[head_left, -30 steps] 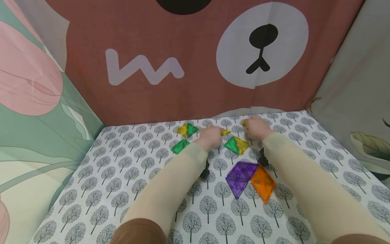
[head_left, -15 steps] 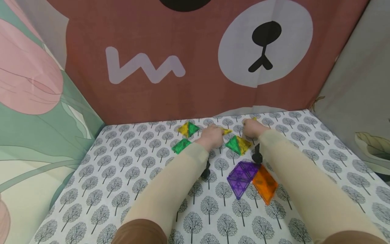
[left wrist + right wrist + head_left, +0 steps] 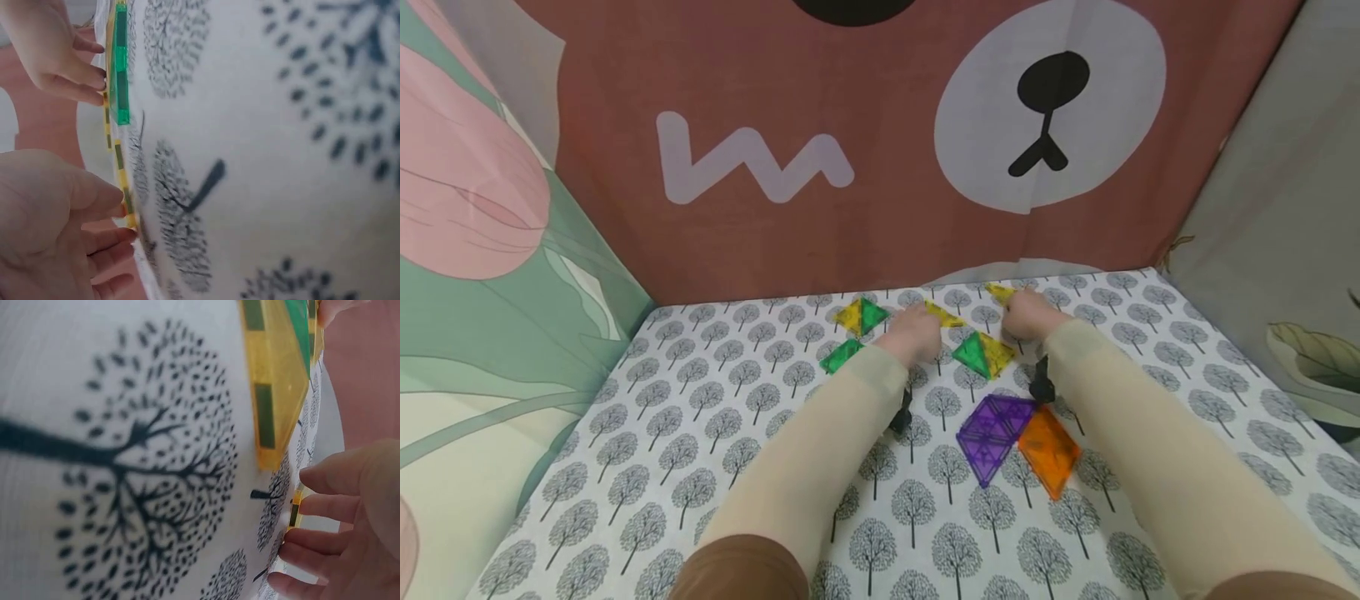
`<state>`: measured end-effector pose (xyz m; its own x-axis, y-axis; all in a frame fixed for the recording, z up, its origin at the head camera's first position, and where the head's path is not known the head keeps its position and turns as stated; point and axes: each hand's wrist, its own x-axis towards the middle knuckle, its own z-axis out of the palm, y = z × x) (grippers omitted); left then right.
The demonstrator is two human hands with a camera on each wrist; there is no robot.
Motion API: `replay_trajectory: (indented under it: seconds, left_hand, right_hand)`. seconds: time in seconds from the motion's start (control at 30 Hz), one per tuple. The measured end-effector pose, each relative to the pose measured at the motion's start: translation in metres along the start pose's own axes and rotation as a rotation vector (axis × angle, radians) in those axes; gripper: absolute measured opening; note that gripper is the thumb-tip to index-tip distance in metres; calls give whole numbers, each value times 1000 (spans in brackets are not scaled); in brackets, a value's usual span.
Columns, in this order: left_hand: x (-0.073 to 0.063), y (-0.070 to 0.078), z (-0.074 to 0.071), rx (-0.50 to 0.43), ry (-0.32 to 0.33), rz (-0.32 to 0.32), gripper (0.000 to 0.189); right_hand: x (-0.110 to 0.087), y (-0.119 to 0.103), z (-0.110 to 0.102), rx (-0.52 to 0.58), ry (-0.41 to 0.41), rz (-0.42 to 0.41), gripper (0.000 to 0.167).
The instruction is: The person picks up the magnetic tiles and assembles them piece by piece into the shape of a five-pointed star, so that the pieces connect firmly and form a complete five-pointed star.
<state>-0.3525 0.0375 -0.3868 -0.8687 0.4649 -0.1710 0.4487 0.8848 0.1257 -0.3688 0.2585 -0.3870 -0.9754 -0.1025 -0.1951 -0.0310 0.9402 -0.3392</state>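
Note:
Near the far edge of the patterned cloth, my left hand (image 3: 913, 335) pinches one end of a translucent yellow triangular magnetic tile (image 3: 943, 315). To its right, my right hand (image 3: 1028, 315) holds a second yellow magnetic tile (image 3: 1000, 292) by its near side, between thumb and fingers. In the left wrist view, the thumb and index of the left hand (image 3: 56, 219) meet at the tile's end. The right wrist view has the fingertips of the right hand (image 3: 350, 519) at its tile's edge (image 3: 295, 509). A green and yellow tile pair (image 3: 983, 356) lies flat between the forearms.
Purple tiles (image 3: 994, 435) and an orange diamond shape (image 3: 1049, 452) lie joined near the right forearm. Left of the left hand are another green and yellow pair (image 3: 861, 317) and a green tile (image 3: 841, 356). A brown bear-print curtain (image 3: 775, 250) closes off the back.
The left hand's yellow tile has turned and shifted slightly left and back. The right hand's yellow tile was mostly hidden behind the hand and now shows beyond its left side.

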Motion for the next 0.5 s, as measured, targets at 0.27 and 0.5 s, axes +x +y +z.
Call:
replay_trajectory:
  seconds: [0.27, 0.5]
  left_hand:
    - [3, -7, 5, -20, 5, -85, 52]
    - [0, 1, 3, -34, 93, -57, 41]
  right_hand:
    - [1, 3, 3, -46, -16, -57, 28]
    - [5, 1, 7, -69, 31, -31, 66]
